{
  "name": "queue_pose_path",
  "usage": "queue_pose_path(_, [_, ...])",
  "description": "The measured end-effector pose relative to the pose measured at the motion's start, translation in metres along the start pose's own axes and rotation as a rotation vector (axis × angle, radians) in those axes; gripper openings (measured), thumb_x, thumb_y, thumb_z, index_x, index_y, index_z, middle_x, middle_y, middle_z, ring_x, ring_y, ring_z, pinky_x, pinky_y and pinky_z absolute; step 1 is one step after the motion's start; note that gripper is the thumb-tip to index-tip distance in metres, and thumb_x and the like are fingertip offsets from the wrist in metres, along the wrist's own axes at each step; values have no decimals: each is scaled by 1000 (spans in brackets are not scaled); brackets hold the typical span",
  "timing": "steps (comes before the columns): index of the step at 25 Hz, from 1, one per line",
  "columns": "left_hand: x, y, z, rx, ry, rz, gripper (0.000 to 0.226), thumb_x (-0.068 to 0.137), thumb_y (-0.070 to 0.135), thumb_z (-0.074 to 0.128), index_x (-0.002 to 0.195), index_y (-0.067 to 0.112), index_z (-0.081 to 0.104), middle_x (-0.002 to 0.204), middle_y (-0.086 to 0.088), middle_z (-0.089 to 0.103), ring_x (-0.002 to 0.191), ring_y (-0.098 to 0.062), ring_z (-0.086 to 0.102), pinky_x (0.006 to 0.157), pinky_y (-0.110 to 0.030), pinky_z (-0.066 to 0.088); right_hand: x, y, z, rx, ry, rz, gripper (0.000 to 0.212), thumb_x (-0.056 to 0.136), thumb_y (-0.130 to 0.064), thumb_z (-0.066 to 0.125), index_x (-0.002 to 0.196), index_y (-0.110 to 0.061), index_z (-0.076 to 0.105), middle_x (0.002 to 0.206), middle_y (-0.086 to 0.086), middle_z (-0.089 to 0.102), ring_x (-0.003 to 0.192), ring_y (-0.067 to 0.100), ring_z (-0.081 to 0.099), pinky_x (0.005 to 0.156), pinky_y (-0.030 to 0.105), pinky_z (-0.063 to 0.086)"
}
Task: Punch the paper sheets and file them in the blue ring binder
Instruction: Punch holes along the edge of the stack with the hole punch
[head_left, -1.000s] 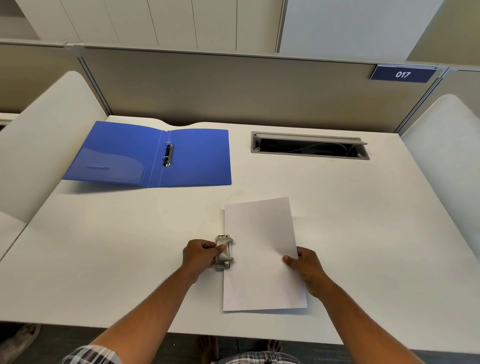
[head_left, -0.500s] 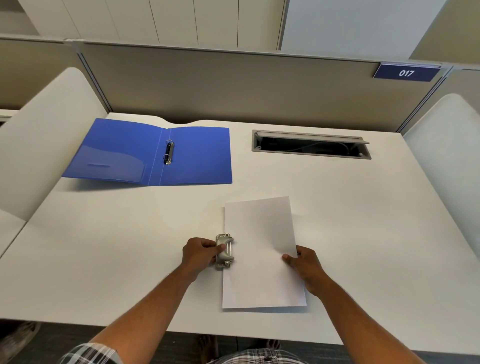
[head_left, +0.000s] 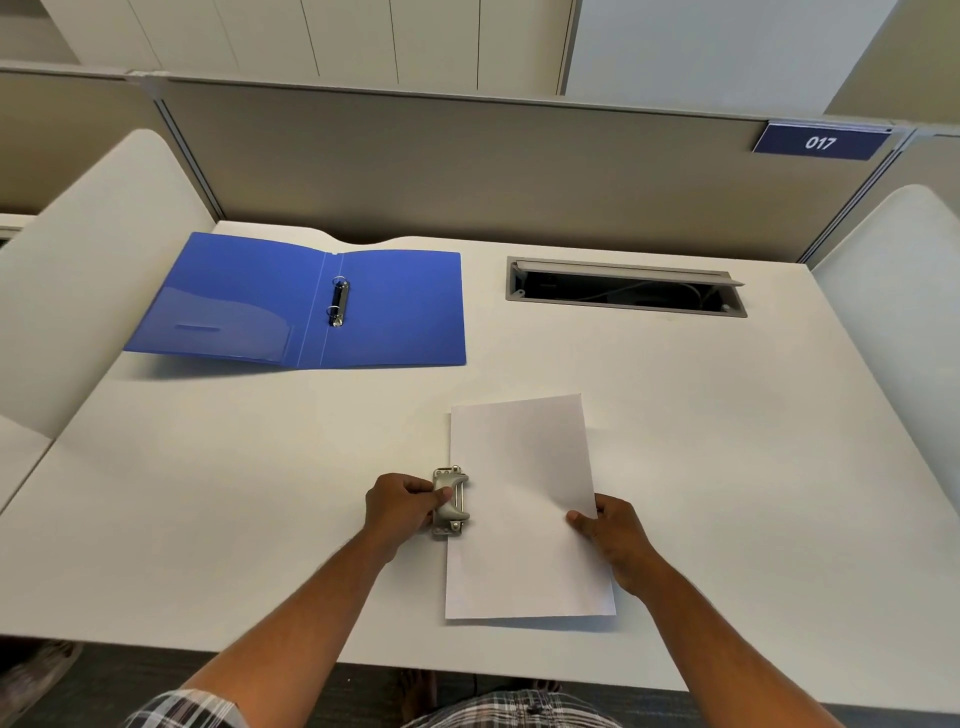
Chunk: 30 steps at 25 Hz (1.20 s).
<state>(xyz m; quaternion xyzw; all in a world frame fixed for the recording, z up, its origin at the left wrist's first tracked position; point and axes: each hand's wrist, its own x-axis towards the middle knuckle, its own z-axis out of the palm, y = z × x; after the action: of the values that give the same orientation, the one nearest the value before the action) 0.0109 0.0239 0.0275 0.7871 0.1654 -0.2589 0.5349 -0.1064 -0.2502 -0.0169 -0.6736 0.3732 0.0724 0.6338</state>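
Note:
White paper sheets lie on the white desk near its front edge. A small grey metal hole punch sits on the paper's left edge, about halfway along. My left hand grips the punch from the left, thumb on top of it. My right hand holds the paper's right edge, thumb on the sheet. The blue ring binder lies open and flat at the back left, its two metal rings on the spine.
An open cable tray slot is set into the desk at the back right. A grey partition wall runs behind with a "017" sign. White curved side panels stand at left and right.
Both hands, the punch and the paper stay in the same places. Only the head camera has shifted slightly.

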Motion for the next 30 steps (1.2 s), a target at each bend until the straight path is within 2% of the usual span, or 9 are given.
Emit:
queue_pose_path(8, [8,13,2,-31,14,-130,28,61,9,94,77,1,72,83,-19,76,76,-30,77,71,-44,64,0,-2,1,1,-7,4,9,89,-8,73,97,-11,78,91,7,80,82,29,74,79,42,60])
queue_pose_path(13, [8,10,6,13,93,-110,24,62,11,93,63,6,69,79,-18,76,78,-31,76,70,-46,64,-1,-4,2,-1,1,1,9,89,-8,73,96,-12,77,91,5,80,81,27,74,72,36,60])
queue_pose_path(17, [12,9,5,-47,90,-141,26,61,5,93,69,5,68,80,-18,75,76,-32,76,72,-46,63,-2,-3,2,-10,6,-7,9,89,-10,74,97,-14,77,91,3,80,82,26,74,70,34,59])
queue_pose_path(22, [18,11,2,-70,73,-175,28,59,-1,92,71,3,67,80,-19,75,66,-27,75,66,-41,64,-3,-2,1,-9,-8,-30,10,89,-11,74,98,-15,77,91,3,80,82,26,75,68,32,57])
queue_pose_path(27, [23,3,5,-24,118,-153,26,57,4,95,69,5,72,73,-15,75,65,-26,75,66,-40,64,-1,-1,0,2,-12,-21,12,89,-11,74,100,-15,77,91,4,81,84,28,76,74,37,61])
queue_pose_path(30, [25,0,5,-16,124,-151,26,55,8,97,70,5,76,68,-12,76,64,-24,75,64,-36,64,0,0,0,-6,-11,-26,13,89,-12,75,100,-16,77,91,2,81,83,26,76,71,35,60])
